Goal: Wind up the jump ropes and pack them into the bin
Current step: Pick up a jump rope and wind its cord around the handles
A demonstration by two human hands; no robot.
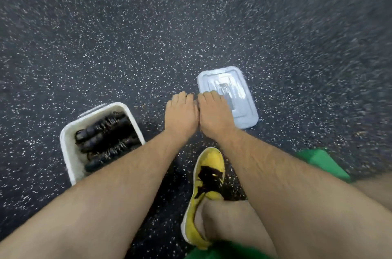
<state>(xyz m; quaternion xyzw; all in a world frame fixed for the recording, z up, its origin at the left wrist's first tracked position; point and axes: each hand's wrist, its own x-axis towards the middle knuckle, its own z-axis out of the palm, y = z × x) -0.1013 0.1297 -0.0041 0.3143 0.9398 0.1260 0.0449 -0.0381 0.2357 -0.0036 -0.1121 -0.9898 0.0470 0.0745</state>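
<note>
1. jump ropes (pixel 106 137) are already wound into tight black bundles and laid side by side in the white bin (pixel 67 142); packed that way so they fit, I'd guess; bin sits on the speckled floor (pixel 191 25) to the person's left
2. lid (pixel 220 78) lies flat on the floor off to the right, well apart from the bin; probably parked there to keep the opening free
3. left hand (pixel 181 112) and right hand (pixel 214 110) are stretched out, pressed side to side; nothing visible in them; fingers point away and it's blurry, so can't tell if they're curled or straight
4. right hand overlaps the lid's near edge in view; touching or not, can't say; looks like the lid's next
</note>
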